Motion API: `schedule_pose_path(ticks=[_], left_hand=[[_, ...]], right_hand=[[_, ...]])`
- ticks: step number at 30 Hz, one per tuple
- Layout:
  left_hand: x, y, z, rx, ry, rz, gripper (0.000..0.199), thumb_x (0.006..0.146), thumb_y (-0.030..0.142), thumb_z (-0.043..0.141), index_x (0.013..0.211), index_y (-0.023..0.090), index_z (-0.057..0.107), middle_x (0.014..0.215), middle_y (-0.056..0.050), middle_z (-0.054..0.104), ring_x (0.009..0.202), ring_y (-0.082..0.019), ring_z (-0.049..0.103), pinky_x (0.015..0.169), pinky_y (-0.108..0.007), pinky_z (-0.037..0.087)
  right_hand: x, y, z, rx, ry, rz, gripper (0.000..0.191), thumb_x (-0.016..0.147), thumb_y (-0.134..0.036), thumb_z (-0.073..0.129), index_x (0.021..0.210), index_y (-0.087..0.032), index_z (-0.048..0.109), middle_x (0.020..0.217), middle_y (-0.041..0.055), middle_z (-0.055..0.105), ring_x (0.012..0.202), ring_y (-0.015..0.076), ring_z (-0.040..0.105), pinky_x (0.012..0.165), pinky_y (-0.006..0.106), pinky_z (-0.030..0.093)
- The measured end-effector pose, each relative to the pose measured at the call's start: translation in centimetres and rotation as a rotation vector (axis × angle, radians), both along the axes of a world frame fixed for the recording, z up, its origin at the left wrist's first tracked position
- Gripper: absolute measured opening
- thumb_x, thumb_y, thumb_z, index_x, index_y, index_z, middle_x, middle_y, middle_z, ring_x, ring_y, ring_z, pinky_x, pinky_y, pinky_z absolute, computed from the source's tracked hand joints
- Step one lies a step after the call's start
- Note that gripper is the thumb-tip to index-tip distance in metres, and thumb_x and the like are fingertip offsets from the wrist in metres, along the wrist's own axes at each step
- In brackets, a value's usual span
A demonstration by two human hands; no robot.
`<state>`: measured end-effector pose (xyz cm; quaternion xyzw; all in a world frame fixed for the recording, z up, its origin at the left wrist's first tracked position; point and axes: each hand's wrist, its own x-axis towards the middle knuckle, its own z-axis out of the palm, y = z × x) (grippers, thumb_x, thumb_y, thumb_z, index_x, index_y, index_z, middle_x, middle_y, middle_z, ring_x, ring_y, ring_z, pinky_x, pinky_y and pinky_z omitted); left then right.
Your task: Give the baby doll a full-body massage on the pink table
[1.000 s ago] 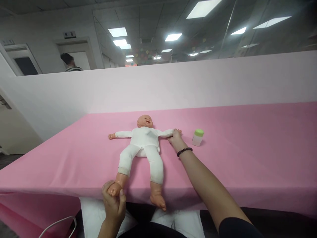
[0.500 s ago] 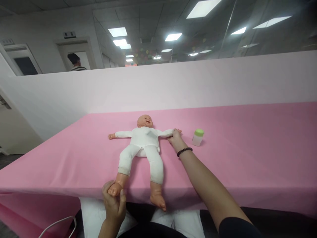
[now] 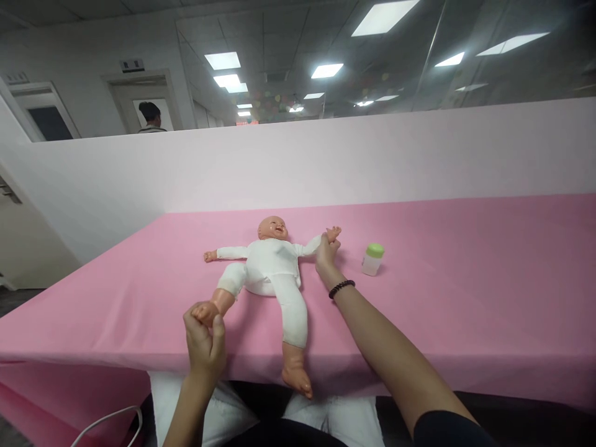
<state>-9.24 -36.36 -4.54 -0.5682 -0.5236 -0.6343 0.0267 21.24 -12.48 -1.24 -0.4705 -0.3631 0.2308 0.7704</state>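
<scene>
A baby doll (image 3: 274,261) in a white suit lies on its back on the pink cloth, head toward the wall. My left hand (image 3: 203,338) is closed round the doll's foot on the left, and that leg is raised and bent outward. Around the doll's wrist on the right, my right hand (image 3: 328,251) is closed, with the doll's small fingers showing beyond it. The doll's other leg lies straight, its foot over the table's front edge. Its arm on the left rests stretched out on the cloth.
A small clear jar with a green lid (image 3: 373,259) stands right of my right hand. The pink-covered table (image 3: 442,279) meets a low white wall (image 3: 372,155). Beyond the glass, a person (image 3: 151,117) is near a doorway. A white cable hangs at the lower left.
My left hand has moved up and left with the doll's foot, bending the leg. My right hand has lifted the doll's wrist slightly. The person behind the glass has shifted right.
</scene>
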Motion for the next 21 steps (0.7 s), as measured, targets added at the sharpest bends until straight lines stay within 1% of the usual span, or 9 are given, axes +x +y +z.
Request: schedule_pose_path(ticks=[1,3,5,8,11,12,14,18,21], left_hand=[[0.3,0.5,1.2,-0.024,-0.003,-0.005,0.032,0.098,0.044,0.052,0.117,0.019,0.048,0.107,-0.010,0.060,0.098,-0.027,0.063,0.083,-0.042,0.052],[1.3,1.6,3.3,-0.071,0.023,-0.010,0.030,0.098,0.044,0.052,0.115,0.020,0.051,0.108,-0.010,0.062,0.100,-0.028,0.063,0.086,-0.043,0.051],[2.3,2.5,5.0,-0.115,0.062,-0.026,0.030,0.098,0.046,0.052,0.113,0.020,0.053,0.108,-0.011,0.064,0.101,-0.029,0.062,0.088,-0.045,0.050],[3.4,3.9,6.5,-0.186,0.092,-0.091,0.030,0.098,0.046,0.051,0.113,0.020,0.053,0.109,-0.013,0.066,0.102,-0.031,0.063,0.092,-0.049,0.049],[3.9,5.0,7.4,-0.279,0.125,-0.208,0.027,0.100,0.044,0.048,0.112,0.020,0.050,0.111,-0.014,0.067,0.105,-0.031,0.064,0.091,-0.047,0.050],[4.0,5.2,7.6,-0.313,0.144,-0.250,0.026,0.100,0.043,0.048,0.112,0.020,0.049,0.112,-0.014,0.068,0.105,-0.031,0.064,0.090,-0.046,0.050],[4.1,5.4,7.9,-0.376,0.188,-0.308,0.023,0.101,0.042,0.046,0.112,0.021,0.047,0.111,-0.014,0.068,0.102,-0.031,0.065,0.086,-0.044,0.050],[4.3,5.5,8.1,-0.438,0.241,-0.306,0.021,0.101,0.041,0.044,0.110,0.021,0.044,0.105,-0.014,0.068,0.092,-0.031,0.066,0.076,-0.040,0.049],[4.3,5.6,8.0,-0.446,0.244,-0.314,0.020,0.102,0.040,0.042,0.110,0.022,0.042,0.104,-0.014,0.068,0.091,-0.031,0.067,0.075,-0.040,0.049]], right_hand=[[-0.5,-0.5,0.5,-0.015,0.008,-0.016,0.054,0.093,-0.044,0.046,0.142,-0.019,0.042,0.158,0.0185,0.048,0.143,0.0247,0.053,0.120,0.048,0.042],[-1.6,-1.8,1.5,-0.001,-0.057,0.011,0.054,0.094,-0.048,0.051,0.139,-0.021,0.043,0.154,0.0172,0.054,0.139,0.0256,0.057,0.118,0.048,0.044],[-2.5,-3.1,2.0,0.051,-0.213,0.091,0.054,0.095,-0.052,0.055,0.139,-0.023,0.044,0.148,0.0152,0.061,0.133,0.0268,0.061,0.114,0.048,0.048],[-3.4,-4.6,2.1,0.164,-0.549,0.215,0.052,0.098,-0.050,0.058,0.142,-0.025,0.048,0.146,0.0132,0.063,0.133,0.0280,0.061,0.112,0.047,0.049],[-3.8,-5.1,1.6,0.286,-0.941,0.278,0.044,0.099,-0.043,0.059,0.138,-0.023,0.056,0.138,0.0147,0.068,0.126,0.0314,0.064,0.110,0.050,0.049],[-3.9,-5.1,1.4,0.315,-1.045,0.285,0.041,0.100,-0.040,0.060,0.137,-0.021,0.059,0.133,0.0154,0.070,0.122,0.0325,0.065,0.107,0.052,0.050],[-4.0,-5.1,1.3,0.359,-1.182,0.293,0.037,0.100,-0.034,0.059,0.135,-0.020,0.061,0.125,0.0155,0.073,0.116,0.0329,0.067,0.101,0.052,0.052],[-3.9,-5.3,1.7,0.377,-1.254,0.309,0.035,0.102,-0.029,0.057,0.135,-0.019,0.061,0.124,0.0136,0.074,0.111,0.0305,0.068,0.098,0.049,0.052],[-3.8,-5.5,1.9,0.376,-1.256,0.321,0.034,0.101,-0.029,0.058,0.134,-0.018,0.061,0.125,0.0135,0.074,0.110,0.0303,0.068,0.098,0.048,0.051]])
